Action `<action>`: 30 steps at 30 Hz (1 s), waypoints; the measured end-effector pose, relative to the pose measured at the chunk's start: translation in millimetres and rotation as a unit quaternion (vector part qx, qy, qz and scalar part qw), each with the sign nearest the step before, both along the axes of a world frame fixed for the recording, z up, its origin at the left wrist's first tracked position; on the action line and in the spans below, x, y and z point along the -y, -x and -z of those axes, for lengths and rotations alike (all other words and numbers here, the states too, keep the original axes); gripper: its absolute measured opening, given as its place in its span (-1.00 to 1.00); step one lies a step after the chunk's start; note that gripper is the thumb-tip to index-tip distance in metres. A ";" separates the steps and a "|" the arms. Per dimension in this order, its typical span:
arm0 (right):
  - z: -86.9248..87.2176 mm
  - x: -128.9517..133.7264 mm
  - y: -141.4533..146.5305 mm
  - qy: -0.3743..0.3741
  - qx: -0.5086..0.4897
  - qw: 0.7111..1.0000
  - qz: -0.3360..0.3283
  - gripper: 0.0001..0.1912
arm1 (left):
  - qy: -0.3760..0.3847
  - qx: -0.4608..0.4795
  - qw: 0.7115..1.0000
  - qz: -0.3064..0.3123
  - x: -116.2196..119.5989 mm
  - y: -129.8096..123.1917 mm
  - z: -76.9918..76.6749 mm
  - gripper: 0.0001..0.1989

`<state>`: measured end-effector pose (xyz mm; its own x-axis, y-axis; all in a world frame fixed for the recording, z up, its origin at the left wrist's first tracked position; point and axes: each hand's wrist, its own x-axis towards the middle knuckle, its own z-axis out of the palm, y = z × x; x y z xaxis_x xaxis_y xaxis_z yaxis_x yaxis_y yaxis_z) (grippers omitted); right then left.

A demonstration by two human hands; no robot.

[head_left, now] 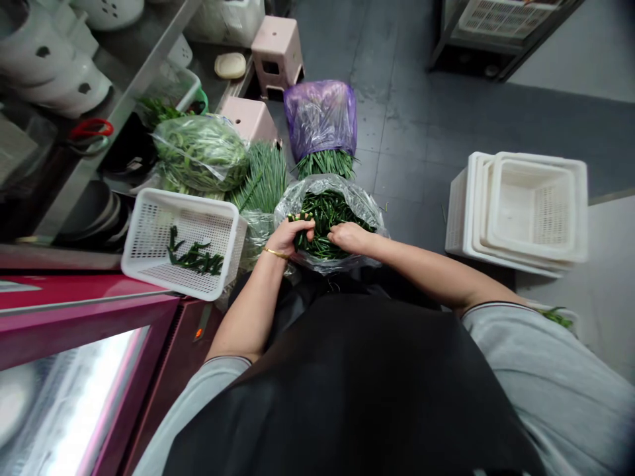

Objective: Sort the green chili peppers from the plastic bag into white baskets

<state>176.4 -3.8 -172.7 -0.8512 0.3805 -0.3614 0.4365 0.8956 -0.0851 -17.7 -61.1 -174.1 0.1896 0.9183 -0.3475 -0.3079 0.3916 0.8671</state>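
In the head view, the green peppers (327,206) lie heaped in an open clear plastic bag (366,198), right in front of our body. Our left hand (290,237) is closed around a small bunch of them, with the ends poking out past the thumb and forefinger. Our right hand (350,238) reaches into the heap with its fingers curled; whether it grips a pepper or only touches the pile, we cannot tell. More peppers (198,258) lie loosely in the white basket (186,199) to the left of the bag.

We judge each pepper light, smooth and fairly firm, inclined to slide against its neighbours and likely to snap or bruise if squeezed hard. A pinch around the middle or near the stem should serve for one; a bunch wants a loose, full-hand wrap with the peppers lined up. The bag looks thin and limp, so we would expect it to fold inwards if its rim were pressed.

Our right fingertips are hidden among the peppers, and our left palm covers much of its bunch. The bag's underside is out of sight, and individual stems are too small to make out.
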 end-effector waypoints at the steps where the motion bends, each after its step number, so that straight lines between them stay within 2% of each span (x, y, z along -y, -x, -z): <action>1: 3.3 -1.3 0.9 0.003 -0.010 1.000 0.009 -0.71 | 0.005 0.006 1.000 -0.005 1.0 1.5 -0.3 -0.75; 3: -1.2 -10.5 -0.3 0.007 -0.066 0.996 0.052 -0.72 | 0.025 0.010 0.999 -0.025 2.2 1.5 -2.4 -0.74; 5: -18.9 -24.8 -4.0 0.023 -0.143 0.984 0.109 -0.74 | 0.031 -0.003 0.999 -0.041 1.4 -3.2 -5.3 -0.69; 8: -50.9 -41.3 -4.4 0.082 -0.224 0.956 0.169 -0.78 | -0.015 -0.045 0.996 -0.080 -4.8 -16.7 -7.6 -0.68; 11: -63.2 -44.1 6.8 0.138 -0.241 0.937 0.210 -0.83 | -0.056 -0.095 0.987 -0.113 -13.9 -29.0 -5.3 -0.70; 14: -52.4 -40.7 16.4 0.215 -0.279 0.901 0.254 -0.86 | -0.034 -0.103 0.988 -0.107 -20.4 -31.7 0.2 -0.72; 17: -33.3 -36.6 11.0 0.333 -0.347 0.821 0.308 -0.80 | 0.013 -0.028 0.995 -0.097 -22.1 -26.5 3.6 -0.71; 19: -21.4 -32.1 1.9 0.389 -0.346 0.788 0.328 -0.76 | 0.051 0.041 0.995 -0.081 -21.9 -22.3 3.5 -0.71; 22: -8.5 -20.2 -6.8 0.431 -0.301 0.791 0.313 -0.71 | 0.074 0.104 0.988 -0.091 -21.8 -19.8 2.6 -0.69; 25: -3.5 -5.5 -1.7 0.448 -0.313 0.769 0.331 -0.67 | 0.069 0.107 0.984 -0.126 -20.2 -24.9 5.2 -0.66; 27: -4.2 2.1 5.9 0.412 -0.334 0.766 0.364 -0.71 | 0.072 0.084 0.982 -0.152 -17.2 -32.2 9.1 -0.63; 30: -9.2 5.1 14.8 0.365 -0.326 0.780 0.389 -0.87 | 0.070 0.027 0.977 -0.197 -11.9 -42.7 13.2 -0.59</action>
<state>161.5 -9.0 -163.6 -0.5583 0.7691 -0.3112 0.4752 -0.0109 -0.8798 25.1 -49.3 -187.3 -0.1477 0.8679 -0.4743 -0.5034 0.3469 0.7914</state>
